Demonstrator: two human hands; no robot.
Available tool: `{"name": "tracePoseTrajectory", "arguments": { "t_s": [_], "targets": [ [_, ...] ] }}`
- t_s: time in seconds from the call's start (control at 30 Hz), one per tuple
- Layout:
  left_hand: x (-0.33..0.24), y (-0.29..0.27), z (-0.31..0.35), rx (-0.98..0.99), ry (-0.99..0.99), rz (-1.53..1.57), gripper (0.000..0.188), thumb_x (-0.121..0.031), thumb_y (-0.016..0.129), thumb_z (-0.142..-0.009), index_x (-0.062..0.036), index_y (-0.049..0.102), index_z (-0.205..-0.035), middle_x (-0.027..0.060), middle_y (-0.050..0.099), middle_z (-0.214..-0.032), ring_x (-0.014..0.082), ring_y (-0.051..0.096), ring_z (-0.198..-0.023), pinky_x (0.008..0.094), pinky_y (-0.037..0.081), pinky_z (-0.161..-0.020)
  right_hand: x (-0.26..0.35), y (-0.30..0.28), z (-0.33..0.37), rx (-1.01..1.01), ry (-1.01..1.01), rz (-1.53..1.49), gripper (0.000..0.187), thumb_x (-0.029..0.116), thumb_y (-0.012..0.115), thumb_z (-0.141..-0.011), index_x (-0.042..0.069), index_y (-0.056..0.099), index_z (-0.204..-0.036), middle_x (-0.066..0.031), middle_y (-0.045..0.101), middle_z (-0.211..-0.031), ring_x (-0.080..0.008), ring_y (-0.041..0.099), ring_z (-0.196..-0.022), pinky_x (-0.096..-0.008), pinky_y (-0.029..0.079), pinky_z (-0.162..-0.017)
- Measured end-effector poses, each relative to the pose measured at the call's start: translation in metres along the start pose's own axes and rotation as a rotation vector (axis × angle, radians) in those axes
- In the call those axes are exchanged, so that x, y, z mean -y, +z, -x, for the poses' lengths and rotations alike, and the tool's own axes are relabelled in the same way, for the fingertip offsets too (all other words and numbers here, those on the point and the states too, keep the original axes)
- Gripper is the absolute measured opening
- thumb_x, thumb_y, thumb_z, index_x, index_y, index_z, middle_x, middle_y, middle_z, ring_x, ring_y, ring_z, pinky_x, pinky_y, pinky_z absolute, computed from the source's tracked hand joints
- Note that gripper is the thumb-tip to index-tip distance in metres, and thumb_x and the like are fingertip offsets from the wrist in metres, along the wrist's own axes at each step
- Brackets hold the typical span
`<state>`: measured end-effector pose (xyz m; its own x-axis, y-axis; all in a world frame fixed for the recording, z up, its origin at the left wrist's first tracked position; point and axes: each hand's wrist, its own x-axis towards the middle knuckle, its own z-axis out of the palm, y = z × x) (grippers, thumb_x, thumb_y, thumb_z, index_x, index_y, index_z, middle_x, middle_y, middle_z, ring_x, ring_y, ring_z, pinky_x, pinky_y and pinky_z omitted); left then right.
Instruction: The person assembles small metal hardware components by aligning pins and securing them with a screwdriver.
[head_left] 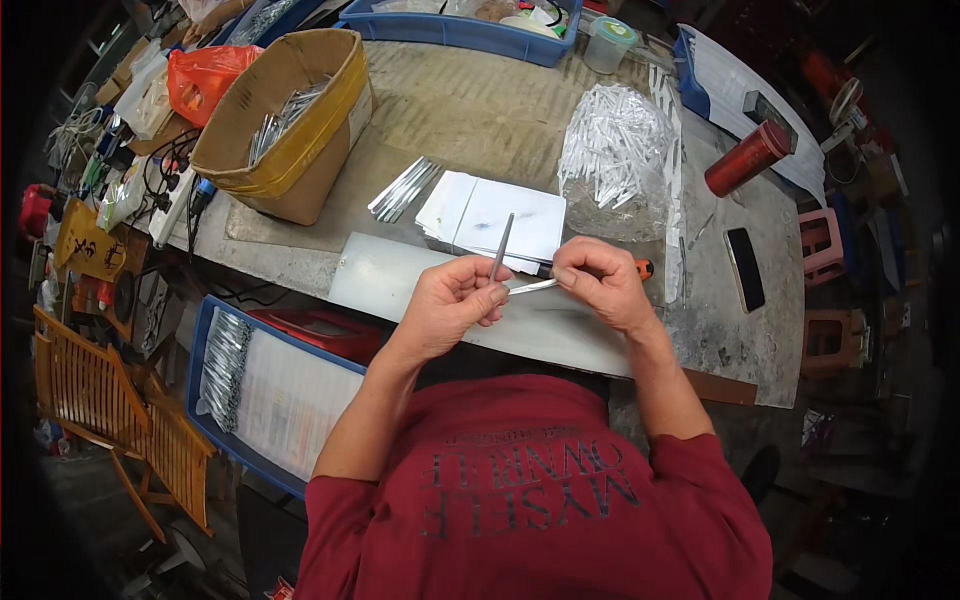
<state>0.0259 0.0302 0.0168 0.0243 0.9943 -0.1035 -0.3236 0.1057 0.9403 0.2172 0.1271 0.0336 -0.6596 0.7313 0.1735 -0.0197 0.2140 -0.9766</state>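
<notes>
My left hand point(458, 302) is closed, its thumb and fingers pinching a thin grey metal rod point(505, 242) that points up and away from me. Between my hands runs a narrow white strip point(533, 287), its right end pinched by the closed fingers of my right hand point(605, 283). The strip's left end reaches the left fingertips; whether it touches the rod is hidden there. Just beyond lies a stack of white cards or paper point(500, 215). A small bundle of slim silvery rods point(404, 189) is left of the stack. Something orange and black point(644, 269) shows past my right hand.
A cardboard box point(290, 185) with metal rods stands at the left. A heap of small white wrapped pieces point(618, 140) lies on plastic at the right. Beyond are a red cylinder point(748, 158) and a phone point(744, 269). A blue-rimmed tray point(290, 400) sits below the table's left edge.
</notes>
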Motion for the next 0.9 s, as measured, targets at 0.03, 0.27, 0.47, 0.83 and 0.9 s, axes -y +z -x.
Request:
{"name": "tracePoseTrajectory", "arguments": {
  "t_s": [0.03, 0.27, 0.47, 0.83, 0.9],
  "targets": [
    [-0.002, -0.002, 0.001, 0.028, -0.015, -0.050, 0.018, -0.008, 0.058, -0.080, 0.0017, 0.055, -0.096, 0.0041, 0.057, -0.074, 0.0086, 0.055, -0.061, 0.0197, 0.046, -0.055, 0.006, -0.003, -0.005, 0.132, -0.077, 0.251, 0.008, 0.009, 0.059, -0.075, 0.001, 0.059, -0.078, -0.0046, 0.055, -0.069, -0.0121, 0.053, -0.064, -0.0253, 0.042, -0.058],
    [-0.010, 0.001, 0.000, 0.101, -0.035, -0.177, 0.018, -0.007, 0.056, -0.081, 0.0018, 0.055, -0.096, 0.0009, 0.055, -0.072, 0.0056, 0.050, -0.063, 0.0187, 0.043, -0.058, 0.025, -0.001, -0.027, 0.559, -0.130, 0.493, 0.013, 0.015, 0.060, -0.072, 0.002, 0.058, -0.074, -0.0085, 0.053, -0.064, -0.0187, 0.051, -0.058, -0.0297, 0.040, -0.054],
    [-0.002, 0.000, 0.000, 0.092, -0.037, -0.134, 0.020, -0.007, 0.056, -0.081, 0.0026, 0.055, -0.098, 0.0018, 0.055, -0.072, 0.0066, 0.052, -0.062, 0.0192, 0.044, -0.057, 0.021, 0.006, -0.022, 0.559, 0.060, 0.489, 0.015, 0.015, 0.060, -0.072, 0.000, 0.057, -0.074, -0.0077, 0.053, -0.062, -0.0146, 0.049, -0.056, -0.0286, 0.039, -0.053],
    [0.024, 0.004, 0.002, -0.078, -0.040, 0.190, 0.040, -0.006, 0.057, -0.080, 0.0030, 0.045, -0.117, 0.0128, 0.061, -0.081, 0.0175, 0.061, -0.067, 0.0251, 0.052, -0.058, -0.006, 0.037, 0.000, -0.053, 0.242, -0.181, 0.014, 0.012, 0.059, -0.079, -0.001, 0.059, -0.079, 0.0012, 0.055, -0.068, -0.0029, 0.045, -0.060, -0.0186, 0.037, -0.051],
    [0.028, 0.007, 0.003, -0.084, -0.032, 0.204, 0.041, -0.006, 0.057, -0.080, 0.0025, 0.044, -0.118, 0.0128, 0.061, -0.081, 0.0177, 0.061, -0.067, 0.0254, 0.052, -0.058, -0.010, 0.044, 0.001, -0.131, 0.176, -0.172, 0.013, 0.012, 0.058, -0.081, -0.002, 0.058, -0.082, -0.0001, 0.056, -0.070, -0.0031, 0.047, -0.060, -0.0173, 0.038, -0.052]
  ]
}}
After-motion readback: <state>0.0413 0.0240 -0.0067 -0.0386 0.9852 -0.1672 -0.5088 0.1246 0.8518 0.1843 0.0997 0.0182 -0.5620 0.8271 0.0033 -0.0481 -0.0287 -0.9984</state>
